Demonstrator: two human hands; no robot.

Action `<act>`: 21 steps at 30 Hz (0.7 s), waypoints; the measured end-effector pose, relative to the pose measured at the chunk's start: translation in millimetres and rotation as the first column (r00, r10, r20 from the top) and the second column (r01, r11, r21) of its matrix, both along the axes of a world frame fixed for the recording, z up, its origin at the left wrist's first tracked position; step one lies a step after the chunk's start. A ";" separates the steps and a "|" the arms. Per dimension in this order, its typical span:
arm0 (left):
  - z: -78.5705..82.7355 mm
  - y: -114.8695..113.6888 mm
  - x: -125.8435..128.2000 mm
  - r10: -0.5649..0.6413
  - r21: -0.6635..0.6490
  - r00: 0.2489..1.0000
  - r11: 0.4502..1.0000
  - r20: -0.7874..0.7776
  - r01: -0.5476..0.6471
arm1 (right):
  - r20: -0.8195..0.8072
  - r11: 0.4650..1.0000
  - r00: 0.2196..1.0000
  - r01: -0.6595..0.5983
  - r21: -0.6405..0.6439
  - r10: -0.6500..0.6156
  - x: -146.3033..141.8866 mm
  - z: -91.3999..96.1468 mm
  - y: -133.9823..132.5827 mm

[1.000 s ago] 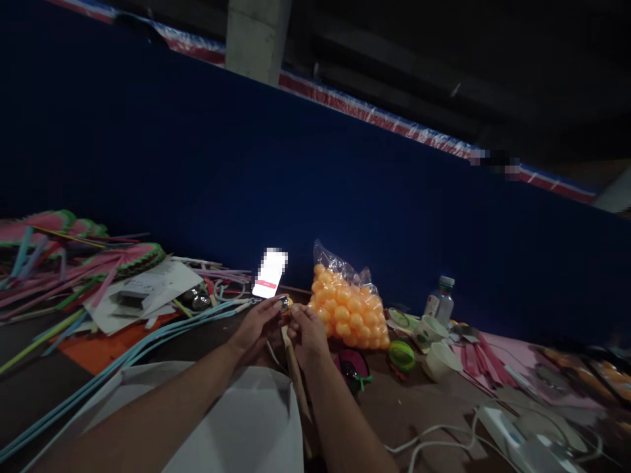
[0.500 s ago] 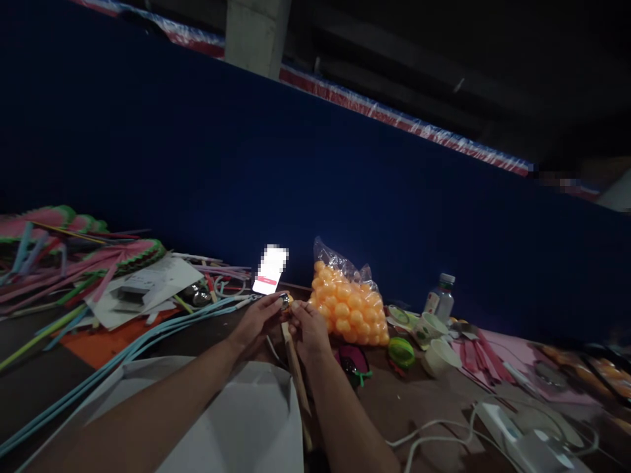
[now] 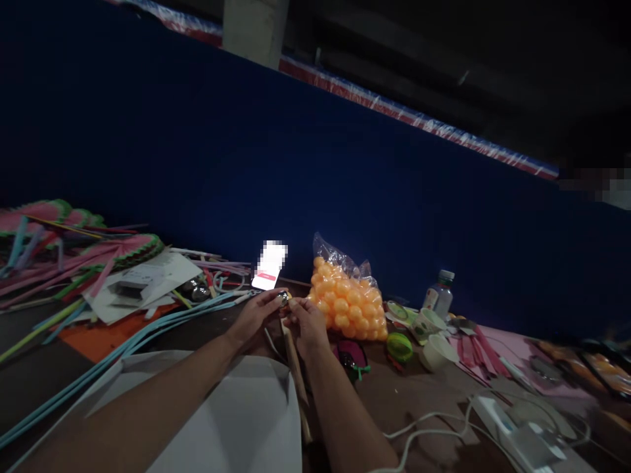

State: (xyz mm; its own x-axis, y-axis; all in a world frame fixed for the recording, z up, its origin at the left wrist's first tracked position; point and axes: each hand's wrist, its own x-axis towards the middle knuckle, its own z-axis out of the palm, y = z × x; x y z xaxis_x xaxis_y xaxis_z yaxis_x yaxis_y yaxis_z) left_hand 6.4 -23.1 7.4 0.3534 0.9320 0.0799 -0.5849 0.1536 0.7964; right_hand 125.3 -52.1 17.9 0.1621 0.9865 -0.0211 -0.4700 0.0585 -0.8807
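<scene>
My left hand (image 3: 255, 316) is closed, its thumb and fingers gripping a small shiny silver ball (image 3: 282, 297). Close against it, my right hand (image 3: 306, 322) pinches at the ball's right side; what lies between those fingertips is too small to make out. Below the hands a wooden stick (image 3: 294, 378) runs toward me between my forearms. Just beyond them a lit phone (image 3: 269, 268) leans upright. To the right of my right hand stands a clear bag of orange balls (image 3: 345, 299). More silver balls (image 3: 200, 292) lie to the left.
A white paper-like tray (image 3: 246, 420) is under my left arm. Light-blue cords (image 3: 148, 335) cross the left side, near watermelon-patterned paper fans (image 3: 123, 253). Rightward are a green striped ball (image 3: 399, 347), paper cups (image 3: 438, 353), a bottle (image 3: 438, 295) and a power strip (image 3: 497, 420) with white cables.
The camera view has shifted slightly. Both hands stay together at the silver ball, with only slight finger movement.
</scene>
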 end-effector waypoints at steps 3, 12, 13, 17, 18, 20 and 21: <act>-2.3 2.4 -1.4 0.013 0.027 0.999 1.000 -0.042 -0.012 | 0.005 1.000 1.000 -0.007 0.005 0.007 0.6 -1.3 0.7; -6.0 3.6 -3.4 0.069 0.116 0.989 0.992 -0.128 -0.055 | 0.061 1.000 0.998 -0.015 -0.024 0.017 2.9 -4.5 3.9; -6.0 3.3 -3.4 0.065 0.110 0.989 0.993 -0.133 -0.050 | 0.067 0.999 0.998 -0.016 -0.040 0.019 3.3 -4.8 4.2; -5.0 2.3 -3.6 0.050 0.096 0.991 0.995 -0.127 -0.038 | 0.082 0.997 0.996 -0.017 -0.077 0.023 4.9 -1.7 2.3; -4.5 2.1 -3.7 0.052 0.096 0.991 0.995 -0.121 -0.041 | 0.080 0.997 0.996 -0.020 -0.075 0.026 4.9 -0.2 1.1; -2.9 1.4 -3.5 0.055 0.095 0.992 0.994 -0.110 -0.045 | 0.068 0.998 0.997 -0.029 -0.061 0.033 4.0 2.6 -1.2; -1.8 0.9 -3.3 0.053 0.090 0.993 0.995 -0.103 -0.044 | 0.061 0.998 0.998 -0.032 -0.055 0.036 3.0 3.6 -2.1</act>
State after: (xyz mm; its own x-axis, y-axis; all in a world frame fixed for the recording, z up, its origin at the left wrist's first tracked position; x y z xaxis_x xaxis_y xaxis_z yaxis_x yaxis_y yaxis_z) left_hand 3.2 -22.2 5.6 0.3185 0.9394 0.1269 -0.5023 0.0537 0.8630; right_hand 128.2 -54.2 21.5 0.1311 0.9892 -0.0654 -0.4156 -0.0050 -0.9095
